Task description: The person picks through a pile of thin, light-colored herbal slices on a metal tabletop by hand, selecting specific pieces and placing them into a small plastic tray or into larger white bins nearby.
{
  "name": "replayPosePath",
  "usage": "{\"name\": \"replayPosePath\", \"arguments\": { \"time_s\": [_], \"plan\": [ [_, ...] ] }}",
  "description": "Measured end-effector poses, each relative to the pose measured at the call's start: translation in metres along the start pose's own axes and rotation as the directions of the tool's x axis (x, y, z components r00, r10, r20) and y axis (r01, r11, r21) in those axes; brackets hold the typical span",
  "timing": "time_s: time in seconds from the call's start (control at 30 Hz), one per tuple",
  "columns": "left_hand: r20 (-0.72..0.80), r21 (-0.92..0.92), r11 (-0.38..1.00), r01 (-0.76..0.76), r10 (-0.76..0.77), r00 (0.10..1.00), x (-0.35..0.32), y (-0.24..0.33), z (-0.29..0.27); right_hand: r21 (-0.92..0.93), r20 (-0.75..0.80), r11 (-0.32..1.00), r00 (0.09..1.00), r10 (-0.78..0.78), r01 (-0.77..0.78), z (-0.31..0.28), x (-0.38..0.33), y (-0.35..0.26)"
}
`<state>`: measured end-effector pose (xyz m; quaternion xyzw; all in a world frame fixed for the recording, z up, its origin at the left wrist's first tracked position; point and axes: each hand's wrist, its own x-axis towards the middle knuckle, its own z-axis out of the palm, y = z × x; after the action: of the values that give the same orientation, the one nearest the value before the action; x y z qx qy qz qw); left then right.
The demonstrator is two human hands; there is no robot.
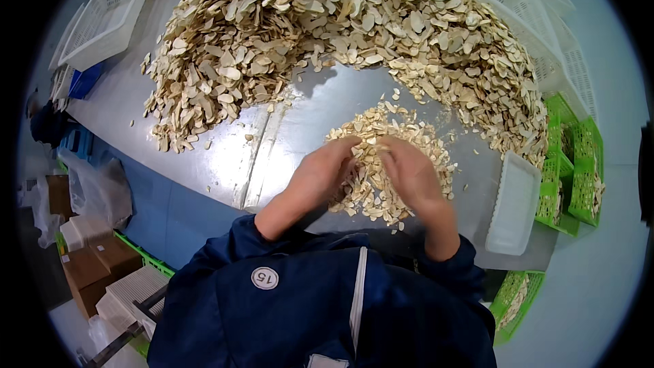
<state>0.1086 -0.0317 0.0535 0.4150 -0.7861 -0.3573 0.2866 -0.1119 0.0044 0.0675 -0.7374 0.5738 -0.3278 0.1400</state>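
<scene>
A small heap of pale dried slices [371, 194] lies on the metal table [300, 136] right in front of me. My left hand [321, 172] is over the heap's left side, its fingers bent and drawn together. From the right, my right hand [413, 176] reaches over the same heap with thumb and fingers closed. The two sets of fingertips face each other a short way apart. Motion blurs both hands slightly, and whatever sits between the fingers is too small to make out.
A big mound of larger slices [272, 27] curves across the table's far side. White baskets [112, 17] stand at the far left, others at the far right. A white tray [514, 204] lies by the right edge, near green baskets [586, 170]. Cardboard boxes [92, 272] are at lower left.
</scene>
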Motion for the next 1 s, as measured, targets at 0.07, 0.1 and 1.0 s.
{"name": "replayPosePath", "arguments": {
  "time_s": [0.07,0.1,1.0],
  "plan": [
    [0.011,0.04,0.997,-0.061,0.06,0.998,0.003,-0.003,0.007,-0.007,0.012,1.0,1.0,-0.026,0.026,0.007,-0.007,-0.011],
    [0.024,0.082,0.99,-0.117,0.115,0.993,0.004,-0.002,0.01,-0.008,0.026,0.999,0.998,-0.052,0.053,0.011,-0.011,-0.013],
    [0.055,0.153,0.95,-0.271,0.265,0.963,-0.022,-0.014,-0.013,-0.226,-0.129,0.967,0.987,0.091,-0.119,0.0,-0.009,0.029]
  ]
}}
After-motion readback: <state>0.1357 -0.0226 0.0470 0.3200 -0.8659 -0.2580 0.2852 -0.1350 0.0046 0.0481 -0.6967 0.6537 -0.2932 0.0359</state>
